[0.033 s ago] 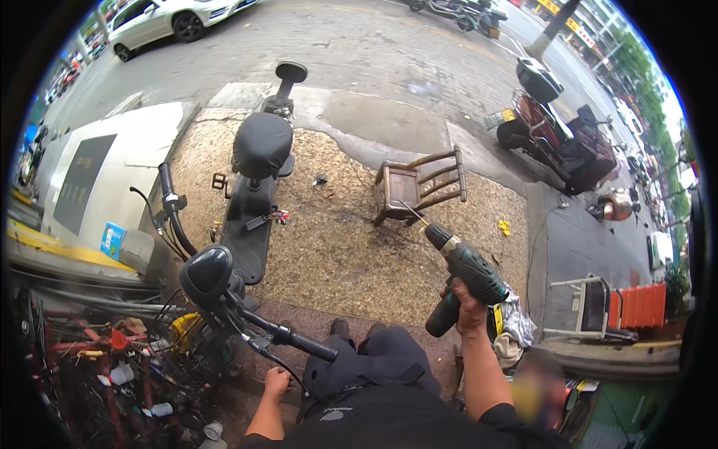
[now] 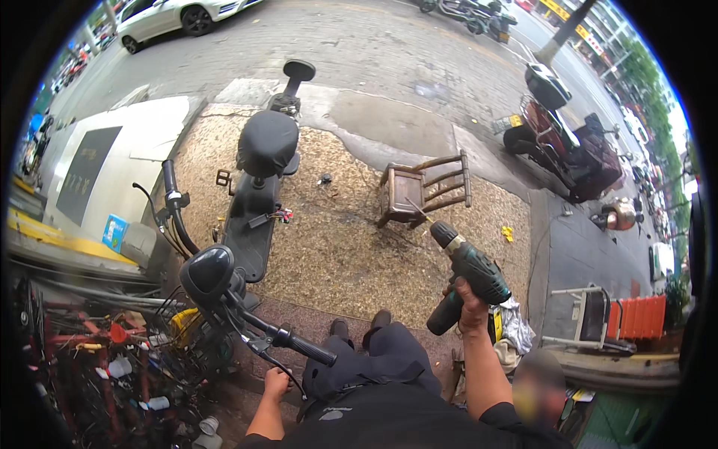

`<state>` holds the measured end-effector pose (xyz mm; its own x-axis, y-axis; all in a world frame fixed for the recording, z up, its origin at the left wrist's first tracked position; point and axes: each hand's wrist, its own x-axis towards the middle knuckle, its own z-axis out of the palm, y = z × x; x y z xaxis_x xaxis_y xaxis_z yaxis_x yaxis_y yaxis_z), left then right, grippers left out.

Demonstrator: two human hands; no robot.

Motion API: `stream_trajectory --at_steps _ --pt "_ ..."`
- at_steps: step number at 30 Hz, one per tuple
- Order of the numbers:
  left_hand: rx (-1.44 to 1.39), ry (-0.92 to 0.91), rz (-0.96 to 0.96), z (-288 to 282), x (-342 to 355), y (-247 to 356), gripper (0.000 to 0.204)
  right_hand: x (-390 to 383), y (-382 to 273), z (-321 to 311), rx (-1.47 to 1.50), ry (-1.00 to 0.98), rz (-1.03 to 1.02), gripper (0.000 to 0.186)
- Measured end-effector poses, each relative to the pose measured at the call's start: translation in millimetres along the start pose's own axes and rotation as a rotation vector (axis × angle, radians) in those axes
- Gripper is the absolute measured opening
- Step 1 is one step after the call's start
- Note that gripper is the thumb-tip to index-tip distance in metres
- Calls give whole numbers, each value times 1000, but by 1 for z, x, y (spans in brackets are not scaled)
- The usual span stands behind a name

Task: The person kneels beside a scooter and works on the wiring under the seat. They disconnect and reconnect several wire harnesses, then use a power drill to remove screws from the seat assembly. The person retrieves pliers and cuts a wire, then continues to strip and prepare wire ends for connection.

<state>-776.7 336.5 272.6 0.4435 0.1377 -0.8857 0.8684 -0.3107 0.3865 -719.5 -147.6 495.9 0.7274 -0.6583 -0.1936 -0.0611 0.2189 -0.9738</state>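
A cordless drill (image 2: 481,275), dark green and black with a long thin bit, is gripped by my right hand (image 2: 471,305). Its bit points forward and left, overlapping a small wooden chair (image 2: 401,194) in the picture; the drill itself is held well nearer to me. By my left thigh, my left hand (image 2: 277,383) is low with its fingers curled; its palm is hidden. Close to it, the rubber grip (image 2: 313,349) and brake lever of a black electric scooter's handlebar reach over my lap. The scooter's seat (image 2: 268,144) and footboard (image 2: 245,239) extend ahead, with loose coloured connectors (image 2: 283,215) on the footboard.
A cluttered heap of parts (image 2: 112,374) lies at the near left. Silver cloth (image 2: 514,325) and a person's blurred head (image 2: 538,382) are at my right. A red-brown scooter (image 2: 557,142) stands far right, near a metal-framed chair (image 2: 591,318). A white car (image 2: 172,19) is on the street.
One of my shoes has come forward beside the scooter's grip. The whole scene has shifted slightly right; the drill stays in my right hand and my left hand looks the same.
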Motion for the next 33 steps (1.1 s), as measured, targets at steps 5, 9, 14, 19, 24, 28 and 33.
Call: stream_trajectory --at_steps 5,9,14,19,24,28,33 --pt "-287 94 -130 52 -5 -10 16 119 -12 28 87 -120 -77 36" --pt "-168 320 50 122 -4 -17 26 217 -29 59 -11 -331 -125 37" --pt "-447 151 -277 202 -44 58 26 295 -39 109 -139 -550 -14 36" --pt "-243 278 -196 243 -27 147 29 367 -26 181 -249 -674 247 29" --pt "-421 187 -288 243 53 214 23 439 0 258 -387 -787 237 27" --pt "-568 136 -364 199 122 288 18 499 20 331 -488 -811 93 27" --pt "-594 285 -223 140 159 384 23 569 60 427 -702 -882 201 33"
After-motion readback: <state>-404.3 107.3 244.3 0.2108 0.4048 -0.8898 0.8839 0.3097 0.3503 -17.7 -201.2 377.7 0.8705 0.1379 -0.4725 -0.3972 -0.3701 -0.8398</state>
